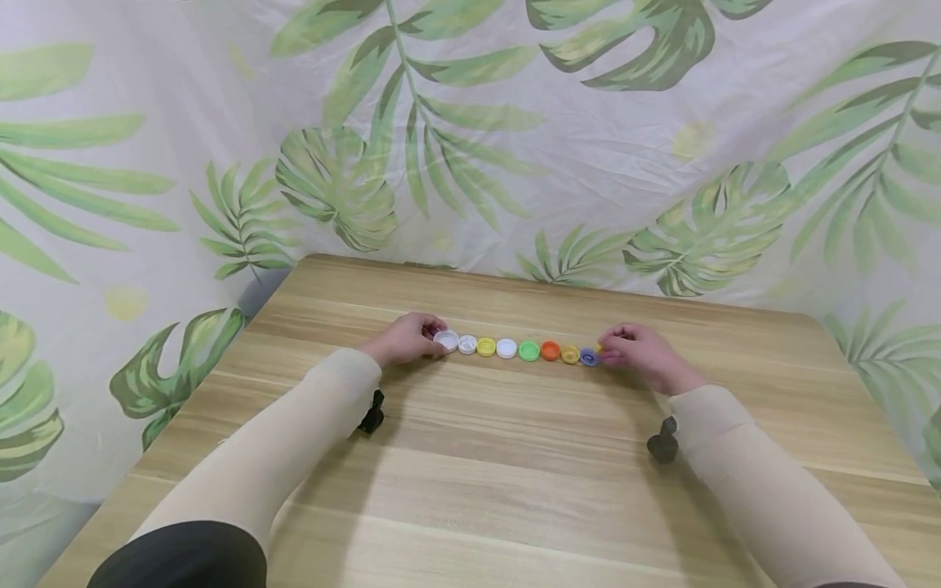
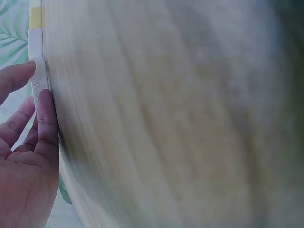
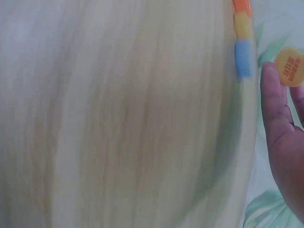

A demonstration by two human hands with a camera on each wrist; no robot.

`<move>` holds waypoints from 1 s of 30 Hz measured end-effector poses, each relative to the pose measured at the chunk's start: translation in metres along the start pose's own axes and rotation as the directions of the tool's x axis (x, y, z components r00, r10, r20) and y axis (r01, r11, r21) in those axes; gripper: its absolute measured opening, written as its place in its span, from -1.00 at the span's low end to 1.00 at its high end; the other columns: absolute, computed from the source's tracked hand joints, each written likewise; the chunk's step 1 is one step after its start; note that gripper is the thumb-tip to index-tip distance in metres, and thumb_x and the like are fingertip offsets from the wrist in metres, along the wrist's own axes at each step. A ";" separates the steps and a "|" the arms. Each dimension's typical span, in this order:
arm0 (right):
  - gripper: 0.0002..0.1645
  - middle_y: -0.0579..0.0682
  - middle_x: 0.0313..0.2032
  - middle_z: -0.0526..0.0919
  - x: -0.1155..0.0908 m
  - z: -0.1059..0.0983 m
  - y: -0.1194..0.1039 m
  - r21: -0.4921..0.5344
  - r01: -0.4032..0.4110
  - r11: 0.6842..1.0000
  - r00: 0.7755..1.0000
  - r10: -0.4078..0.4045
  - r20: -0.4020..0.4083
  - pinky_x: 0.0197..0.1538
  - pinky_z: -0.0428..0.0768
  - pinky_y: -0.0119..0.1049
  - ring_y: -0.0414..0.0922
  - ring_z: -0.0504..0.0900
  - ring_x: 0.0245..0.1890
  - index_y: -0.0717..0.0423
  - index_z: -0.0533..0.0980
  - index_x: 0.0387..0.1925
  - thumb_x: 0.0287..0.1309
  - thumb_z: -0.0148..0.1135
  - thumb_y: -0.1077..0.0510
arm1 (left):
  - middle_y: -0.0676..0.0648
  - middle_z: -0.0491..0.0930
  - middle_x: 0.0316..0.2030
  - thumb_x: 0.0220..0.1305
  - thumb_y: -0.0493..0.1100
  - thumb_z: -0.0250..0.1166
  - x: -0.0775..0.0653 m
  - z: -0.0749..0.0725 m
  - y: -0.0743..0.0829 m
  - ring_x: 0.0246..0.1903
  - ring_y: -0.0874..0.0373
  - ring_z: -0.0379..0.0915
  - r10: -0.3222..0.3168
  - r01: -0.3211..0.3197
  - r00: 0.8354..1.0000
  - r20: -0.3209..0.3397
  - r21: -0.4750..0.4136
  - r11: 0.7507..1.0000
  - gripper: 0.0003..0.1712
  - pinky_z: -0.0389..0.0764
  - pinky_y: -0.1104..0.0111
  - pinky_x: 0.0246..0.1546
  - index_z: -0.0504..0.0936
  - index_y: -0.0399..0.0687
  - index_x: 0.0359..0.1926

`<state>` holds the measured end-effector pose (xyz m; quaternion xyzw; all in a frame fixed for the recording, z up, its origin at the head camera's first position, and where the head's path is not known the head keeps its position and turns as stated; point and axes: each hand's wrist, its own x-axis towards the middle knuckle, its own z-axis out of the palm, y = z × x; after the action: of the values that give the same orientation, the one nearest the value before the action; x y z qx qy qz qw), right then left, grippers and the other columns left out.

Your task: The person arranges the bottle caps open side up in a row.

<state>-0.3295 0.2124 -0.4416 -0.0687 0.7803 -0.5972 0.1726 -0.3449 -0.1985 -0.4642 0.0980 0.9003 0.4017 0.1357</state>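
A row of bottle caps runs left to right across the table. At its left end my left hand [image 1: 408, 336] pinches a large white bottle cap [image 1: 445, 340] between thumb and fingers; the left wrist view shows its ribbed side [image 2: 40, 76]. My right hand [image 1: 647, 351] holds a yellow-orange bottle cap [image 3: 288, 67] with red print, raised off the table beside the blue cap [image 1: 589, 357] at the right end. Between the ends lie a clear cap [image 1: 466, 345], a yellow cap [image 1: 486, 347], a white cap [image 1: 506, 349], a green cap [image 1: 528, 351], an orange cap [image 1: 550, 350] and an amber cap [image 1: 569, 354].
The caps stand on a wood-grain table [image 1: 500, 474]. Behind it hangs a leaf-patterned cloth [image 1: 470, 147]. Black wrist mounts show under the left sleeve [image 1: 294, 425] and the right sleeve [image 1: 764, 465].
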 end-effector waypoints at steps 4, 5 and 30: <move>-0.84 0.10 -0.09 0.64 -0.003 -0.011 0.006 -0.033 0.001 0.999 1.000 -0.002 -0.031 -0.03 0.64 -0.41 -0.28 0.68 -0.20 0.41 0.47 -0.11 0.49 0.09 0.30 | -0.17 0.58 -0.05 0.26 -0.23 0.45 0.000 0.001 0.001 -0.04 0.00 0.44 0.004 -0.004 1.000 0.001 0.005 1.000 -0.49 0.49 0.20 0.06 0.58 -0.34 0.19; -0.83 0.12 -0.07 0.64 -0.004 -0.013 0.007 -0.049 0.001 0.999 0.999 -0.003 -0.036 -0.03 0.63 -0.43 -0.28 0.67 -0.20 0.42 0.48 -0.12 0.49 0.09 0.30 | -0.18 0.58 -0.05 0.26 -0.23 0.45 -0.001 0.001 0.001 -0.04 0.00 0.45 0.007 -0.007 1.000 0.002 0.007 1.000 -0.49 0.49 0.20 0.06 0.58 -0.34 0.19; -0.29 0.12 -0.26 0.64 0.003 -0.018 0.005 -0.721 0.115 0.683 0.993 -0.085 0.079 -0.12 0.53 -0.12 -0.02 0.57 -0.27 0.46 0.41 0.29 0.24 0.41 0.14 | -0.18 0.58 -0.04 0.26 -0.24 0.44 0.000 0.001 -0.001 -0.04 0.00 0.44 0.006 -0.006 1.000 -0.008 0.007 1.000 -0.49 0.48 0.20 0.07 0.58 -0.35 0.20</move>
<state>-0.3387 0.2295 -0.4430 -0.1852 0.9440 -0.2482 0.1136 -0.3448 -0.1981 -0.4658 0.0994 0.9021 0.3992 0.1305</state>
